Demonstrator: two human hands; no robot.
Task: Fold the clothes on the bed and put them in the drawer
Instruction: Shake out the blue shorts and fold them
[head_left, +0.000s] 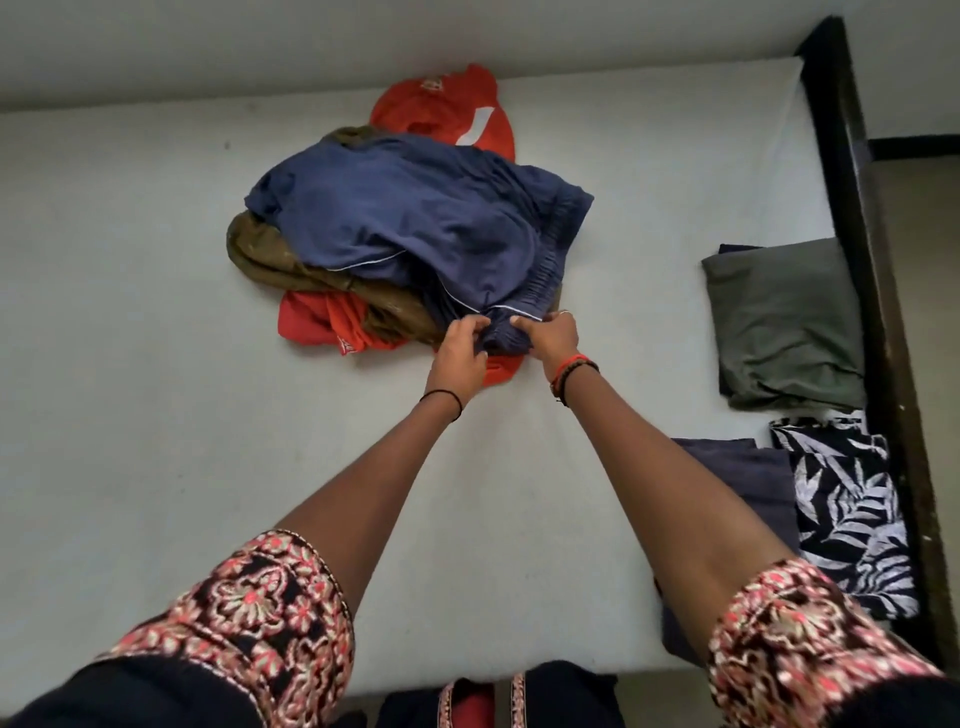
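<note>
The bed (156, 312) fills the view, a pale bare mattress with a dark wooden frame (852, 156) along its right side. No drawer is in sight.

In the middle of the bed, toward the far side, is a loose heap of clothes (363, 275). On top are blue shorts (415, 218), spread wide, with a gathered elastic waistband on the right and thin white piping along the seams. Under them is a crumpled brown garment (270, 254). Red cloth (441, 114) shows at both the far and near ends of the heap; I cannot tell whether it is one piece or two.

Three folded pieces lie near the right edge:
- a green one (779, 322), furthest away
- a dark blue one (748, 467), nearer
- a black-and-white leaf-print one (852, 519), just to the right of the dark blue one

Both hands are on the near edge of the blue shorts, close together. The left hand (462, 349) has its fingers curled into a bunch of the cloth. The right hand (551, 339) pinches the piped hem between thumb and fingers. There are bracelets (571, 369) on the right wrist.

The shorts look light, thin and smooth, so they should lift easily, but they will sag and may slide on themselves. The waistband is probably the best place to hold them, with one hand at each end, since it is the firmest part and lets the legs hang straight. From the bunched hem they would likely come up twisted and could drag the brown garment along.
</note>
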